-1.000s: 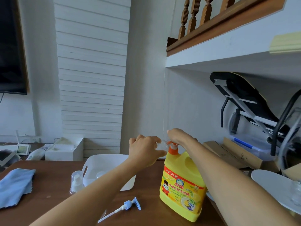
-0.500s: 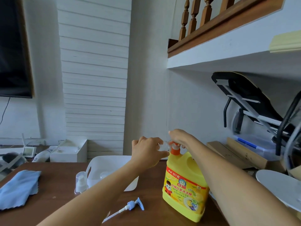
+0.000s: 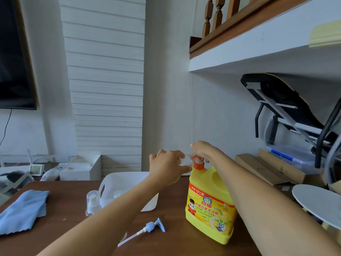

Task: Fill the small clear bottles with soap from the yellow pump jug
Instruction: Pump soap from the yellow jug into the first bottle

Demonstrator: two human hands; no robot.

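Small clear bottle (image 3: 185,160) sits just left of the orange pump head (image 3: 198,162) atop the yellow pump jug (image 3: 210,206), at spout side; long axis can't be read (transparent, blurred). L hand (image 3: 166,166) grips bottle w/ curled fingers. R hand (image 3: 203,151) curls over pump head, directly above jug. Vs 1 s earlier: both grips unchanged; fill level not legible.

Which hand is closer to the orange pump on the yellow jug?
Right. The right hand is curled over the top of the orange pump; the left hand is just left of it, holding a small clear bottle beside it.
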